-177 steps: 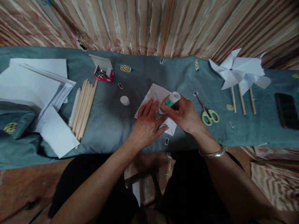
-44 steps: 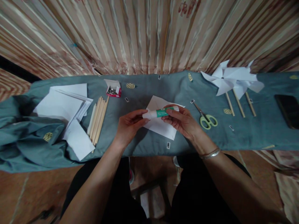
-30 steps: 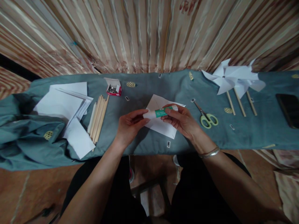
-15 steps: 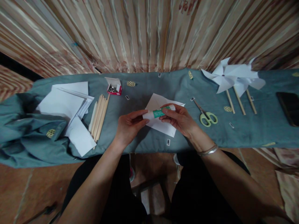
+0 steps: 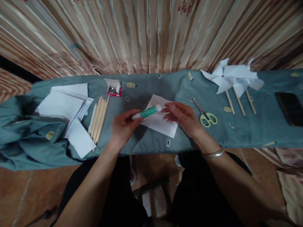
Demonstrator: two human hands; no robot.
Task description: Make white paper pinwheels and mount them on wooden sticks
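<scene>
A green-and-white glue stick is gripped at its left end by my left hand, tilted slightly up to the right. Just off its right end is my right hand, fingers apart and holding nothing; a bracelet circles that wrist. Beneath both hands a square sheet of white paper lies on the cloth, turned like a diamond, with cuts or creases at its corners. To the right of my right hand rest scissors with light green handles.
On the left lie white paper sheets, wooden sticks and an open red box of small metal pieces. Paper pinwheels on sticks and a dark phone are at right. A striped curtain hangs behind the cloth-covered table.
My right hand has let go of the glue stick and opened beside it. My left hand has moved a little left with the glue stick still held.
</scene>
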